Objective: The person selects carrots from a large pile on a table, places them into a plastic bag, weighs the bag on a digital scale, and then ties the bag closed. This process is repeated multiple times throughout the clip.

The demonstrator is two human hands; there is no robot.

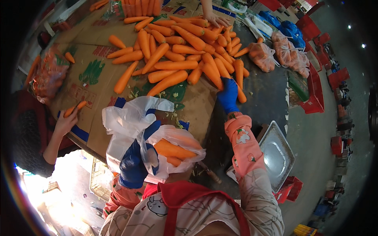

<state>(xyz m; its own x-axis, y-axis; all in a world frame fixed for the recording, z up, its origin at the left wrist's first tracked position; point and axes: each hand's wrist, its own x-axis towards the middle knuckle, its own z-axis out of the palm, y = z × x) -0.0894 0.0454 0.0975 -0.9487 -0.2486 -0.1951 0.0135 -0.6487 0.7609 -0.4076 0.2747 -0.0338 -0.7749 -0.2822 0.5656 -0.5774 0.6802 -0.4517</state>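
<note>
My left hand (134, 165), in a blue glove, grips the handle of a thin white plastic bag (165, 174) near the table's front edge. The bag's mouth gapes, and several carrots (174, 149) lie inside. My right hand (228, 94), also gloved in blue, is closed around the near end of a carrot (213, 77) at the right side of a large heap of loose carrots (180, 48). The fingertips are partly hidden. Another stack of empty-looking white bags (125, 118) lies beside my left hand.
Flattened cardboard (73, 38) covers much of the table. Filled carrot bags (261, 57) sit at the right. A metal scale pan (277, 156) and a wooden-handled tool (213, 176) are nearby. A co-worker's hand (66, 121) holds a carrot at left; another person's hand (214, 18) touches the heap.
</note>
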